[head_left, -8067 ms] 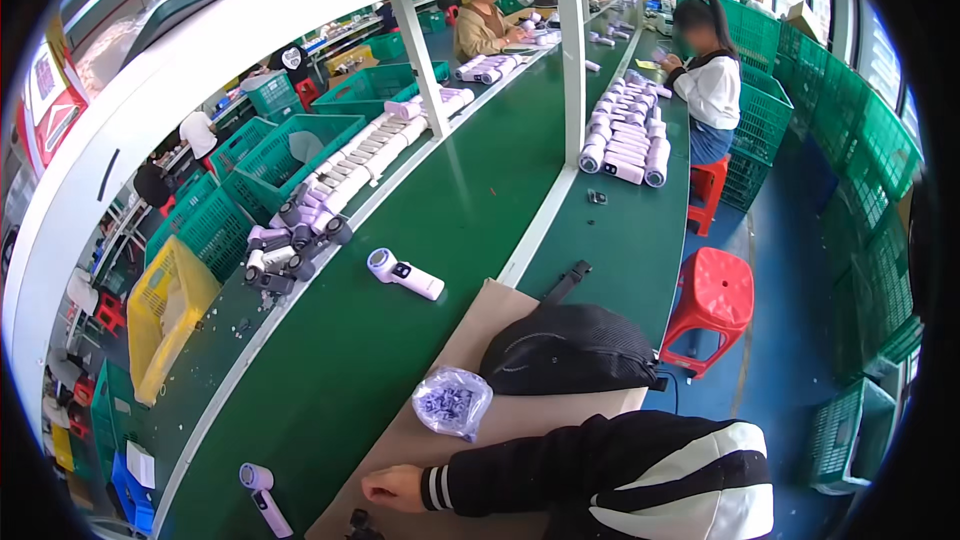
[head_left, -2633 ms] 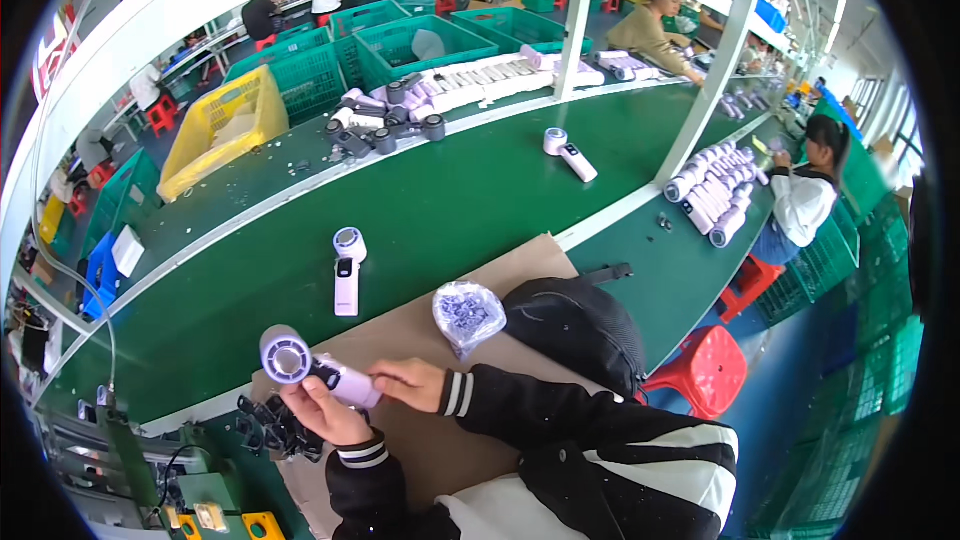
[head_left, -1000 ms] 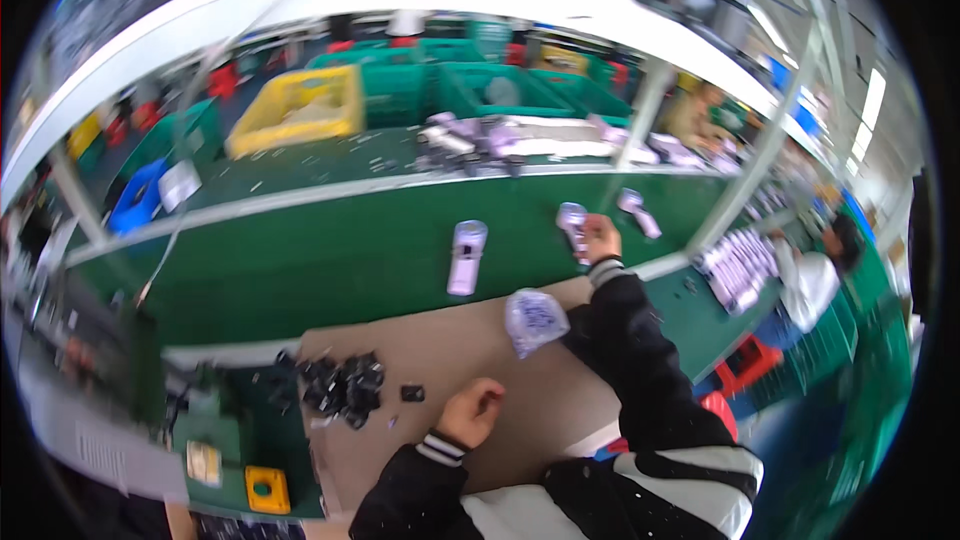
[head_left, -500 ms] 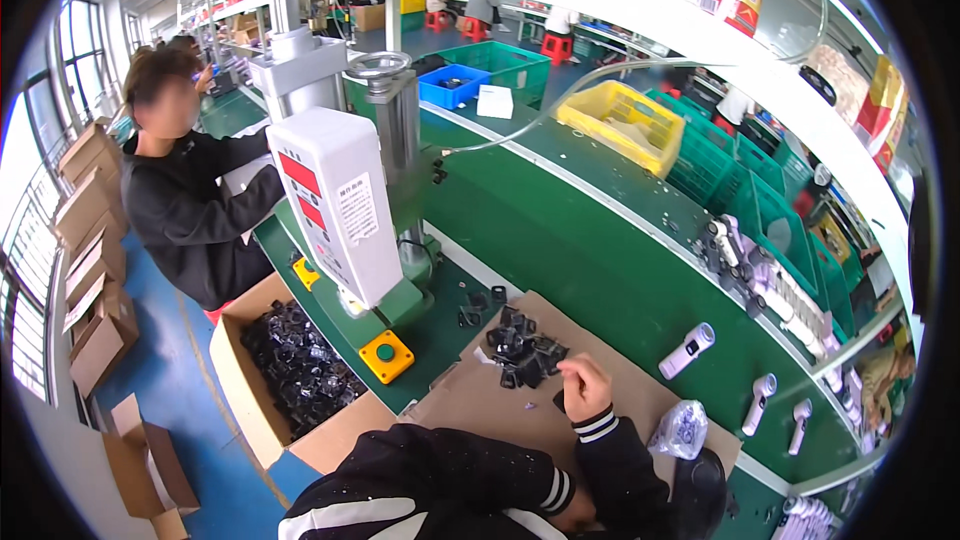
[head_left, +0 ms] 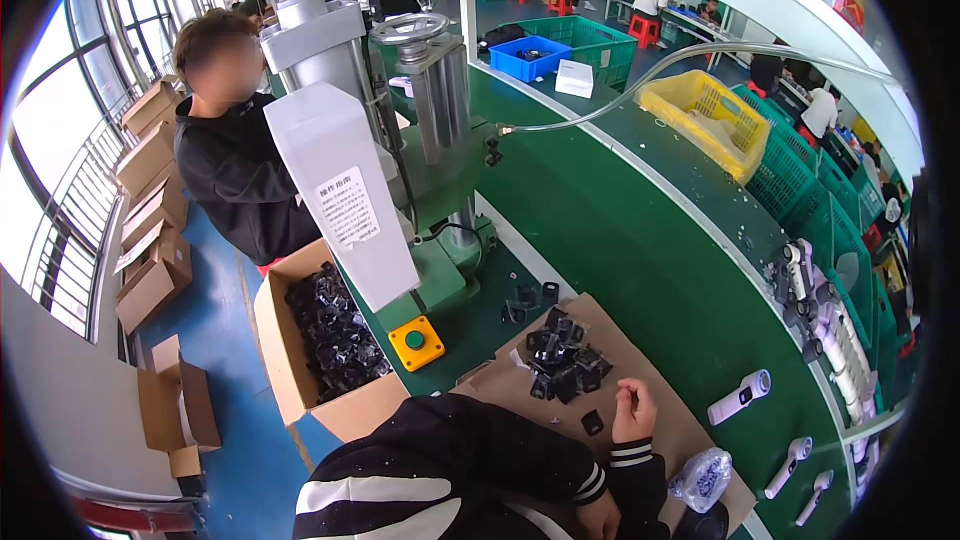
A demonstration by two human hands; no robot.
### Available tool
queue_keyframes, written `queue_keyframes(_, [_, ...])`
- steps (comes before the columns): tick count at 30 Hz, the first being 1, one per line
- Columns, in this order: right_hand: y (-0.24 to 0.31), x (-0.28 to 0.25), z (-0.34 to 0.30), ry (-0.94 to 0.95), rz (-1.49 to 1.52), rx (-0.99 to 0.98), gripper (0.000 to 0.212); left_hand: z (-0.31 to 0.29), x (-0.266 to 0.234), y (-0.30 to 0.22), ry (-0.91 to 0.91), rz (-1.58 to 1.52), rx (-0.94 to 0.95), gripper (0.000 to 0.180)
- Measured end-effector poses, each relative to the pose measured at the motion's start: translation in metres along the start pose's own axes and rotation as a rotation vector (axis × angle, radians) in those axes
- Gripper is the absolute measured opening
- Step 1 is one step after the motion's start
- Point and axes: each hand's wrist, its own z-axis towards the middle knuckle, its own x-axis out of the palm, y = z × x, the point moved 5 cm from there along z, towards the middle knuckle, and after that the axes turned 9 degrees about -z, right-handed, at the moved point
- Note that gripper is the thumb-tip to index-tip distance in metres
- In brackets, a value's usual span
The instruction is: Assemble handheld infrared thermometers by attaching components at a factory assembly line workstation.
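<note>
My right hand (head_left: 635, 410) is raised over the brown cardboard sheet (head_left: 690, 380), fingers curled in; whatever they hold, if anything, does not show. Just left of it, a single small black plastic part (head_left: 593, 423) lies on the cardboard. Farther up and left sits a loose pile of similar black parts (head_left: 565, 360). Low in the picture, my left hand (head_left: 600, 517) emerges from its striped cuff next to the right forearm, and its fingers are hidden. A clear plastic bag (head_left: 702, 478) with small contents lies right of the right cuff.
A press machine (head_left: 345, 195) with a yellow button box (head_left: 416, 343) stands left of the pile. Beyond it, a co-worker (head_left: 240, 160) stands near a carton of black parts (head_left: 285, 350). Several pale handheld devices (head_left: 740, 397) lie on the green belt (head_left: 620, 230) at right.
The view has shifted, so the scene sits lower and farther right. My right hand has drawn slightly away from the pile, and the single black part beside it now shows more fully.
</note>
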Motion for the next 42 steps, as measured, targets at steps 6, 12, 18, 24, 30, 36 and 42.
queue_keyframes(6, [0.029, 0.006, -0.003, 0.021, -0.249, -0.191, 0.025, 0.003, -0.002, 0.007, -0.022, 0.107, -0.015, 0.022])
queue_keyframes(12, [0.038, 0.017, -0.009, 0.11, -0.464, -0.443, 0.035, 0.003, -0.004, 0.009, -0.046, 0.318, -0.076, 0.026])
queue_keyframes(18, [0.049, 0.021, -0.013, 0.17, -0.427, -0.485, 0.035, 0.005, -0.002, 0.007, -0.062, 0.376, -0.094, 0.027])
queue_keyframes(24, [0.054, 0.028, -0.014, 0.217, -0.317, -0.459, 0.033, 0.005, 0.003, 0.005, -0.038, 0.32, -0.047, 0.028])
queue_keyframes(30, [0.044, 0.025, -0.013, 0.265, -0.336, -0.473, 0.032, 0.006, 0.009, -0.004, 0.007, 0.239, 0.0, 0.029])
queue_keyframes(36, [0.041, 0.016, -0.011, 0.17, -0.209, -0.354, 0.031, 0.002, 0.008, -0.006, -0.01, 0.228, -0.009, 0.027])
queue_keyframes(42, [0.036, 0.012, -0.01, 0.125, -0.133, -0.247, 0.03, 0.002, 0.003, 0.0, -0.021, 0.263, -0.04, 0.026])
